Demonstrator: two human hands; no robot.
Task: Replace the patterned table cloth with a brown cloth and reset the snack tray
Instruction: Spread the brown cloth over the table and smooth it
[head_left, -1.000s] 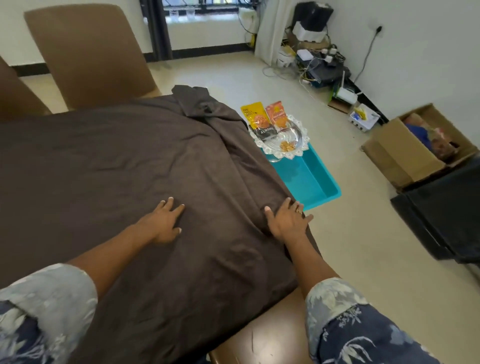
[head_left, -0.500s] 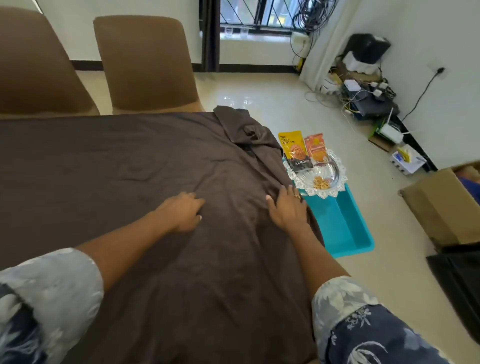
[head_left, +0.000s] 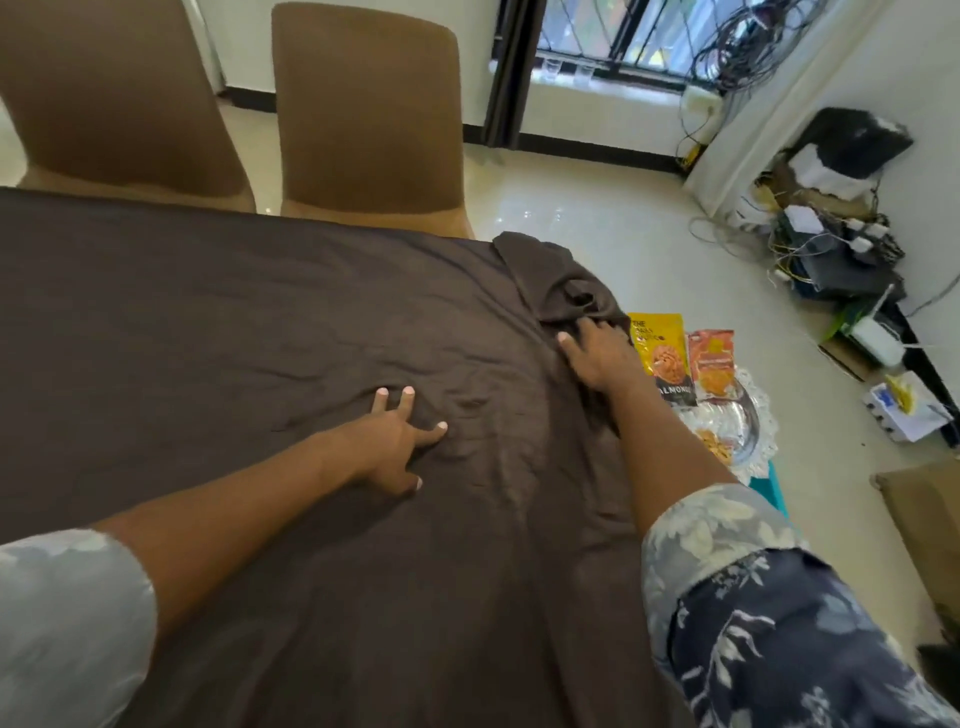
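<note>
The dark brown fabric cloth (head_left: 260, 312) on the desk was pressed flat by the open left hand (head_left: 389, 441) and, at its bunched one-o'clock corner, by the open right hand (head_left: 597, 358), a smoothing step after which that corner likely needed straightening before the lace-edged snack tray (head_left: 761, 415), on the floor at three o'clock, was reset.

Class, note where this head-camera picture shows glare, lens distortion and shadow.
Head view: daylight from the window glares on the floor; the wide lens leans the chairs outward; the left hand casts only a soft shadow on the cloth.
</note>
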